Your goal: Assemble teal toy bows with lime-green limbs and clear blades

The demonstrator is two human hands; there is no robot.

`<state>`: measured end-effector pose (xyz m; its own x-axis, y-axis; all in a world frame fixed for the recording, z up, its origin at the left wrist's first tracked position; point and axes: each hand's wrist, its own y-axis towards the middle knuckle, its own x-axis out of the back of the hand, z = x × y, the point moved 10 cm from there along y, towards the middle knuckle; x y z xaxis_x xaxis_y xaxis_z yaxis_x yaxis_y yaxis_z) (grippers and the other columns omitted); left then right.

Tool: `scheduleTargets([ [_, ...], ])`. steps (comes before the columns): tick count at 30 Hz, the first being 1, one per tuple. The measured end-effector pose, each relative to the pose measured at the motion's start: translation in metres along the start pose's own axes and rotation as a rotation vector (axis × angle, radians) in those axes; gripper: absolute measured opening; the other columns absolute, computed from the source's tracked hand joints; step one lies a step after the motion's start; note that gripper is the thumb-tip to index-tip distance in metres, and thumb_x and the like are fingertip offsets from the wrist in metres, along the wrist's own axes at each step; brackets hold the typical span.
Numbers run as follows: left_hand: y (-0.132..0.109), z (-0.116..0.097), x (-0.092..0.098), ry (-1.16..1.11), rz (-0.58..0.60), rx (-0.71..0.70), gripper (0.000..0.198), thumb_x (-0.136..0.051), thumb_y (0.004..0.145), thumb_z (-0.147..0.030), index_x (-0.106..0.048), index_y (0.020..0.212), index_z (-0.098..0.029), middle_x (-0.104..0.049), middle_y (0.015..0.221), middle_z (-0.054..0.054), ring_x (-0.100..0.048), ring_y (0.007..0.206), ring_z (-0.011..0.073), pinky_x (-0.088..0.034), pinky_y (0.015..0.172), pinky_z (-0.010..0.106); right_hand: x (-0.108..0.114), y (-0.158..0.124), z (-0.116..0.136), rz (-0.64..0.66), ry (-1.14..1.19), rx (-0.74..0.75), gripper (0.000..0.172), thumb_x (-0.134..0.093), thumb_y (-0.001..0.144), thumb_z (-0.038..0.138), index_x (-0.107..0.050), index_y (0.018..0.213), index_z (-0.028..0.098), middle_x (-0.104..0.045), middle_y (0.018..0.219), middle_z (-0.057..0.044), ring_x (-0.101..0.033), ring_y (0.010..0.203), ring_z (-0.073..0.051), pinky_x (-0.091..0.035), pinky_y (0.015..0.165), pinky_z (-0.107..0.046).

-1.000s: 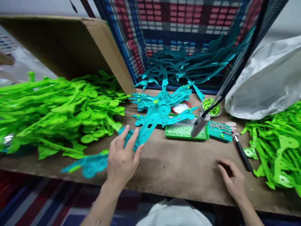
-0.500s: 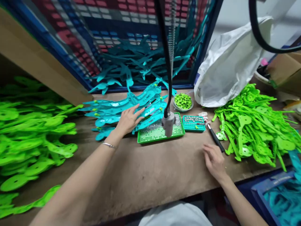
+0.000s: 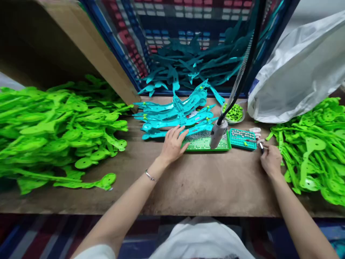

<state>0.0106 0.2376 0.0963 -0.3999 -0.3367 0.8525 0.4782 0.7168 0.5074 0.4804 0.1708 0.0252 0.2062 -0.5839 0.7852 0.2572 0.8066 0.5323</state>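
Note:
My left hand (image 3: pixel 174 145) lies with fingers outstretched at the front edge of the stacked teal plastic parts (image 3: pixel 175 122), beside the left end of a green perforated tray (image 3: pixel 207 145) of small silvery pieces. It appears to hold nothing. My right hand (image 3: pixel 271 160) is closed around a black-handled tool (image 3: pixel 261 147), whose handle is mostly covered by the fingers. Just left of that hand is a small teal tray (image 3: pixel 243 144) with rows of round metal pieces. A grey-white electric screwdriver (image 3: pixel 219 133) hangs from a black cable and spring over the green tray.
Bright green parts are heaped on the left (image 3: pixel 54 129) and right (image 3: pixel 315 144). Behind the green tray stands a clear bowl (image 3: pixel 238 118) of small green pieces. A white sack (image 3: pixel 293 79) leans at the back right, beside a blue-framed crate (image 3: pixel 140 88) holding teal parts.
My right hand has moved forward from the bare table and closed on the black-handled tool. My left hand has drawn back from atop the teal parts to their front edge. The view has shifted left.

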Motion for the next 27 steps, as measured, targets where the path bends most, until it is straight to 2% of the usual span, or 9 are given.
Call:
scheduleTargets([
  [3,0.001,0.02,-0.012,0.008,-0.007,0.017,0.047,-0.052,0.098,-0.028,-0.052,0.145,-0.02,-0.052,0.15,0.015,-0.039,0.145,0.0336,-0.033,0.116,0.055,-0.003,0.005,0.008,0.015,0.025,0.035,0.024,-0.053,0.084,0.023,-0.064,0.104,0.016,-0.068,0.099,-0.015,-0.059,0.094,-0.031,-0.047,0.088,-0.046],
  [7,0.007,0.045,-0.029,-0.001,0.002,0.028,0.045,-0.047,0.1,-0.025,-0.054,0.145,-0.022,-0.056,0.146,0.015,-0.045,0.141,0.0328,-0.037,0.113,0.054,-0.005,0.007,0.011,0.043,0.047,0.015,0.033,-0.052,0.079,0.016,-0.06,0.111,0.017,-0.067,0.103,-0.014,-0.059,0.095,-0.029,-0.048,0.088,-0.043],
  [15,0.004,0.042,-0.031,0.02,0.068,0.079,0.049,-0.043,0.103,-0.029,-0.046,0.152,-0.022,-0.049,0.154,0.015,-0.037,0.148,0.0337,-0.026,0.119,0.056,-0.027,0.051,-0.018,0.075,0.065,-0.172,0.034,-0.048,0.074,0.01,-0.061,0.105,0.015,-0.067,0.105,-0.015,-0.06,0.097,-0.029,-0.048,0.092,-0.044],
  [18,0.006,0.048,-0.037,-0.011,0.097,0.093,0.047,-0.039,0.105,-0.027,-0.047,0.151,-0.024,-0.046,0.156,0.015,-0.037,0.148,0.033,-0.028,0.118,0.056,-0.026,0.059,-0.019,0.101,0.099,-0.202,0.032,-0.048,0.076,0.01,-0.063,0.103,0.015,-0.068,0.105,-0.015,-0.062,0.096,-0.028,-0.049,0.093,-0.043],
  [20,0.008,0.054,-0.043,-0.016,0.114,0.099,0.046,-0.037,0.106,-0.027,-0.049,0.15,-0.023,-0.044,0.158,0.015,-0.036,0.149,0.0333,-0.029,0.118,0.056,-0.02,0.062,-0.01,0.107,0.131,-0.196,0.031,-0.047,0.079,0.012,-0.065,0.105,0.015,-0.069,0.108,-0.015,-0.063,0.099,-0.027,-0.049,0.094,-0.043],
  [23,0.009,0.055,-0.045,0.0,0.111,0.112,0.047,-0.037,0.105,-0.024,-0.049,0.15,-0.025,-0.041,0.161,0.014,-0.032,0.151,0.034,-0.028,0.119,0.058,-0.017,0.072,0.017,0.129,0.192,-0.143,0.031,-0.048,0.085,0.017,-0.066,0.11,0.016,-0.07,0.115,-0.014,-0.065,0.102,-0.026,-0.049,0.097,-0.04],
  [27,-0.004,0.038,-0.03,-0.005,0.031,0.151,0.055,-0.04,0.104,-0.023,-0.035,0.158,-0.027,-0.033,0.164,0.015,-0.025,0.155,0.0349,-0.029,0.119,0.06,-0.043,0.107,0.054,0.23,0.245,-0.102,0.029,-0.054,0.088,0.026,-0.071,0.111,0.02,-0.076,0.107,-0.008,-0.07,0.095,-0.022,-0.052,0.093,-0.034],
])
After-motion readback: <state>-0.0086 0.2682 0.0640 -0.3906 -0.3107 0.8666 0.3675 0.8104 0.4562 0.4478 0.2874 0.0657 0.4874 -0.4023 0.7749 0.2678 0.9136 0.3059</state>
